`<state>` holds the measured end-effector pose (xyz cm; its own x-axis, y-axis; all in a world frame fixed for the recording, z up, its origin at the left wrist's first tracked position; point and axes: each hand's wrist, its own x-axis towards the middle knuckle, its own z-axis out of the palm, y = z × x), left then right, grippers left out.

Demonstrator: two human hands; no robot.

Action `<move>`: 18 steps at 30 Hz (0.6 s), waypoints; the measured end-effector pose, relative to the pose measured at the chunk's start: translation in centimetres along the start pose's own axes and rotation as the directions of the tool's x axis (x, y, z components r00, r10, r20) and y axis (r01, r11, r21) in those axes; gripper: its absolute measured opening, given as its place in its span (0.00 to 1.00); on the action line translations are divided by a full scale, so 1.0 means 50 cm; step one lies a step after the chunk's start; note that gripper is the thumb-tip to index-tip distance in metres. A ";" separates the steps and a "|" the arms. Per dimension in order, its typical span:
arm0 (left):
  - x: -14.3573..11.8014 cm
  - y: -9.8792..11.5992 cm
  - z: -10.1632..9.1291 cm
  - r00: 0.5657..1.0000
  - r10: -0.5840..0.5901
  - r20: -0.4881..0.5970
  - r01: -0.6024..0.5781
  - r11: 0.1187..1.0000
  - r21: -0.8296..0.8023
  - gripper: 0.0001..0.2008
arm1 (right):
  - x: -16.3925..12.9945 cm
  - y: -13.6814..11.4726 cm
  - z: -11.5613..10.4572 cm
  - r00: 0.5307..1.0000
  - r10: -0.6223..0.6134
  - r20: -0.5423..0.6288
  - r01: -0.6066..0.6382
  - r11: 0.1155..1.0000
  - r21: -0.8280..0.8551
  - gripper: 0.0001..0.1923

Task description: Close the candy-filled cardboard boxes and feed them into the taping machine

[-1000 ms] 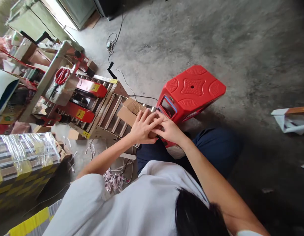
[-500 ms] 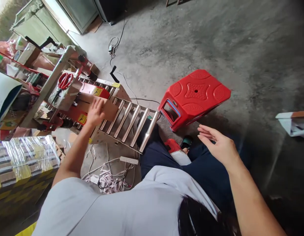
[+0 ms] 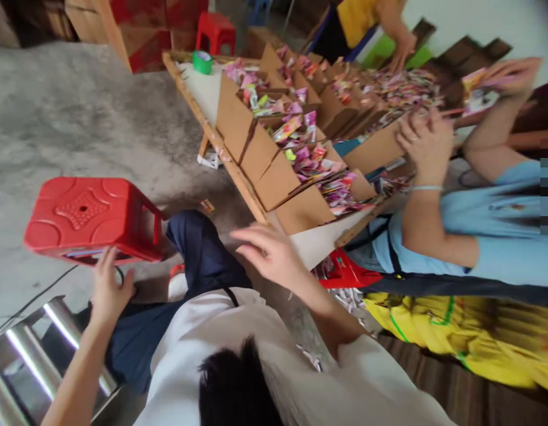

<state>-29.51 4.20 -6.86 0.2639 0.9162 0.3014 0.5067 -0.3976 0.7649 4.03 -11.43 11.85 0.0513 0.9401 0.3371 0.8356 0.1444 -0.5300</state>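
Note:
My left hand [image 3: 108,284] hangs low beside my knee, fingers loosely spread, its fingertips at the lower edge of a red plastic stool [image 3: 85,216]; it holds nothing. My right hand [image 3: 269,254] is stretched out to the right, blurred, palm down and fingers apart, just short of the near corner of a long wooden table [image 3: 221,145]. On that table stand several open cardboard boxes [image 3: 274,171] filled with colourful small packets [image 3: 309,160]. The nearest box [image 3: 303,210] lies just beyond my right fingertips.
A person in a light blue shirt [image 3: 487,219] sits close on the right with both hands raised over the packets. Another person in yellow [image 3: 367,21] works at the far end. Metal conveyor rollers [image 3: 29,355] are at the lower left. A green tape roll [image 3: 202,61] lies on the table.
The view has swung right, from the roller conveyor to the packing table. My left hand left the carton on the rollers and dropped by the stool. My right hand reached toward the boxes.

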 end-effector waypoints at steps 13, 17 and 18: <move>0.134 0.474 0.532 0.572 -0.042 0.820 0.641 0.646 -0.414 0.35 | -0.165 0.298 -0.206 0.853 0.206 -0.480 -0.416 0.824 -0.385 0.15; 0.075 0.509 0.540 0.162 -0.008 0.987 0.856 0.498 -0.137 0.39 | -0.230 0.159 -0.263 0.866 0.171 -0.470 -0.330 0.901 -0.280 0.15; 0.052 0.516 0.533 0.101 0.044 0.994 0.893 0.436 -0.110 0.39 | -0.242 0.121 -0.276 0.884 0.164 -0.438 -0.292 0.926 -0.241 0.14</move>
<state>6.14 -4.97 -1.53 0.8648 0.0261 -0.5015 0.3661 0.6507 0.6652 15.99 -26.19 15.29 0.4221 0.7194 0.5517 0.8905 -0.2149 -0.4011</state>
